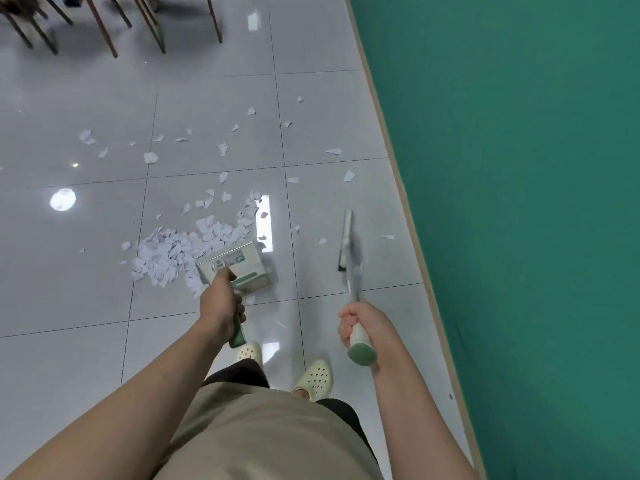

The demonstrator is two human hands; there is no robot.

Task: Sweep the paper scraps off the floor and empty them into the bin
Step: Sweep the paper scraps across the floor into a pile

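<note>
Sweeping step, scraps not yet in pan: left hand (221, 299) wrapped round dustpan (239, 268) handle, pan at pile's (180, 251) 4 o'clock edge; right hand (360, 327) fisted on blurred broom (348, 244) handle. Strays scattered toward 12 o'clock. Next: brush pile into pan, likely

Your left hand (221, 303) gripped the green handle of the dustpan (235, 268), whose mouth rested against the main heap of paper scraps (173, 251) on the tiled floor (69, 289). Your right hand (360, 327) held the broom (348, 244), blurred, beside the green wall (519, 168). Loose scraps lay scattered beyond the heap. Chair legs (104, 29) stood well apart, at the far end.
</note>
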